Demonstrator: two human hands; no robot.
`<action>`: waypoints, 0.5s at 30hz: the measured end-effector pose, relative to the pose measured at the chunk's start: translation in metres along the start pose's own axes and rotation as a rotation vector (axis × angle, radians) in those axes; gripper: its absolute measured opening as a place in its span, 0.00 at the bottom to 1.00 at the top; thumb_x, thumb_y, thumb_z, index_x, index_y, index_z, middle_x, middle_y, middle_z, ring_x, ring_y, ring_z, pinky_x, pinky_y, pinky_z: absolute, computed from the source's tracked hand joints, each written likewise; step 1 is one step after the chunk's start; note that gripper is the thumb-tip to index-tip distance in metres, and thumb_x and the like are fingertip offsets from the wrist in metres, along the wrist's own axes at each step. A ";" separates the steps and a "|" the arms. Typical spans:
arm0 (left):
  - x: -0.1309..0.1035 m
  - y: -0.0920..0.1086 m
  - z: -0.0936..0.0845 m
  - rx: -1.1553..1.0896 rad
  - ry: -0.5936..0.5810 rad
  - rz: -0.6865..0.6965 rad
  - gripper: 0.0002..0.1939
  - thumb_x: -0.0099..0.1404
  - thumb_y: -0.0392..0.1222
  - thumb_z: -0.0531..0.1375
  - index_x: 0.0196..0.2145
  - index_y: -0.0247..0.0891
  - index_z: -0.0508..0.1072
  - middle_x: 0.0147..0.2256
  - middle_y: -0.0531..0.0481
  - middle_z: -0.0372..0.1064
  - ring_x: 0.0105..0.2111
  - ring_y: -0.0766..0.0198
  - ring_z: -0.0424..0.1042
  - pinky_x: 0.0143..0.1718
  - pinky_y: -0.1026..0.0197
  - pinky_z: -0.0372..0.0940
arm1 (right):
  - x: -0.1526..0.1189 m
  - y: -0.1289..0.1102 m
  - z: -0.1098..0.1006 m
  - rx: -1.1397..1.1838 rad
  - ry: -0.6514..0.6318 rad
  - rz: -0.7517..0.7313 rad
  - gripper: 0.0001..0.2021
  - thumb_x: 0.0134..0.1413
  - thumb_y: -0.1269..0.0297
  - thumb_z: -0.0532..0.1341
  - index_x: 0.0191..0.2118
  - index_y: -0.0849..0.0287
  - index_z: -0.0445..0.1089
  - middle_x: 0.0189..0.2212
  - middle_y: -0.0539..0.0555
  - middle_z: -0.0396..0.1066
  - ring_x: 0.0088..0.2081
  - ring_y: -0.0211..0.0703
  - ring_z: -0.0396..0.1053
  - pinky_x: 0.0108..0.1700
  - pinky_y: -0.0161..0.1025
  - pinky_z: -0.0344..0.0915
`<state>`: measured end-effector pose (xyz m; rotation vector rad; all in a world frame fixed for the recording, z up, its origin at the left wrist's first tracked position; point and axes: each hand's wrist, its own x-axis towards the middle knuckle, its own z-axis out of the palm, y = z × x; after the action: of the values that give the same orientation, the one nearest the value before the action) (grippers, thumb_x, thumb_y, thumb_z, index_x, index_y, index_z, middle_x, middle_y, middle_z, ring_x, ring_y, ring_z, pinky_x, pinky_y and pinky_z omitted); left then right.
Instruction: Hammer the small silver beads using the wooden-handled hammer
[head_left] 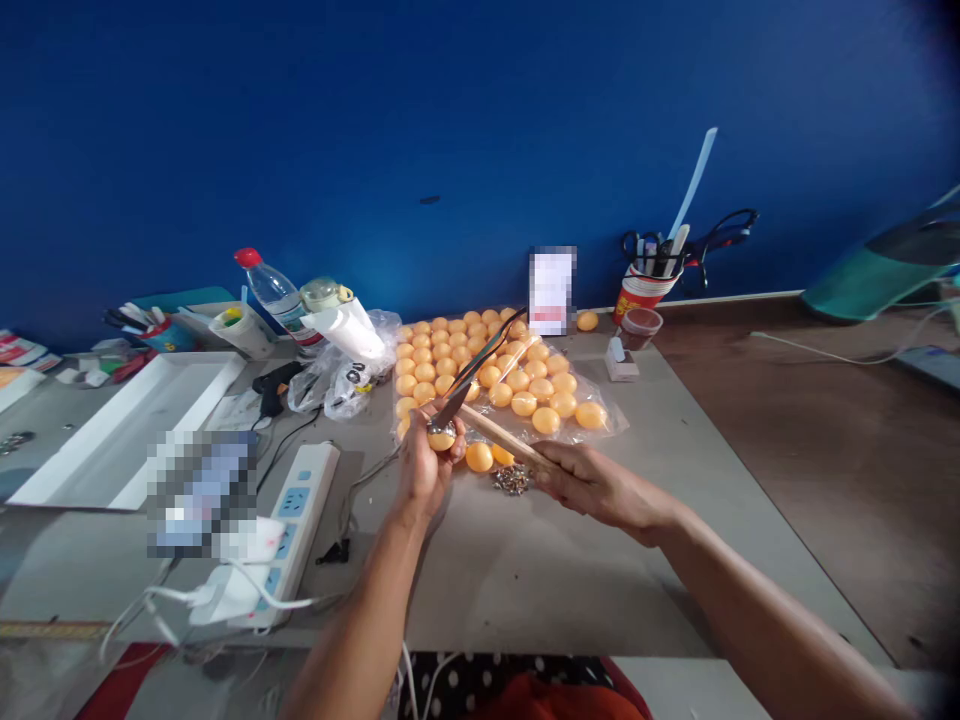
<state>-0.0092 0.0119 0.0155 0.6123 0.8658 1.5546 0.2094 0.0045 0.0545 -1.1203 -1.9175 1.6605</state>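
Note:
My left hand (425, 462) is wrapped round an orange ball (442, 440), whose top carries a shiny, silvery patch. In my right hand (589, 482) is the pale wooden handle of a hammer (504, 434). Its dark, tapered head (452, 405) is at the top of the ball, and I cannot tell whether it touches. Loose orange balls (478, 457) lie just right of my left hand. A small heap of shiny metal bits (511, 480) is by my right fingertips. Beyond both hands, many orange balls sit in rows under clear plastic (600, 410).
A power strip (304, 500) with plugs and cables stands left, near a white box tray (135, 440). Behind are a red-capped bottle (274, 295) and plastic bags (349, 385). An upright phone-like screen (551, 290) and a cup of tools (643, 290) stand near the blue wall.

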 end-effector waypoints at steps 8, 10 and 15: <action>-0.002 0.000 0.003 0.080 0.014 0.023 0.24 0.64 0.63 0.55 0.37 0.36 0.70 0.24 0.51 0.68 0.18 0.71 0.62 0.19 0.68 0.56 | 0.001 0.001 -0.002 -0.104 0.025 -0.061 0.13 0.62 0.58 0.56 0.29 0.58 0.58 0.24 0.47 0.58 0.25 0.32 0.54 0.24 0.33 0.51; -0.001 0.000 0.002 0.068 0.008 0.024 0.24 0.64 0.63 0.55 0.37 0.36 0.70 0.24 0.51 0.69 0.17 0.71 0.62 0.19 0.68 0.55 | 0.001 0.002 -0.002 -0.086 0.015 -0.073 0.13 0.63 0.57 0.55 0.29 0.57 0.57 0.24 0.47 0.59 0.25 0.32 0.54 0.24 0.33 0.51; 0.000 -0.001 0.001 0.056 0.020 0.014 0.25 0.63 0.65 0.56 0.37 0.37 0.69 0.24 0.52 0.69 0.17 0.71 0.62 0.20 0.68 0.56 | 0.002 0.003 -0.004 -0.111 0.015 -0.095 0.13 0.64 0.57 0.54 0.29 0.57 0.57 0.24 0.47 0.58 0.25 0.33 0.54 0.24 0.33 0.52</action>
<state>-0.0080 0.0118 0.0151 0.6452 0.9238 1.5557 0.2121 0.0084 0.0519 -1.0614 -2.0422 1.5074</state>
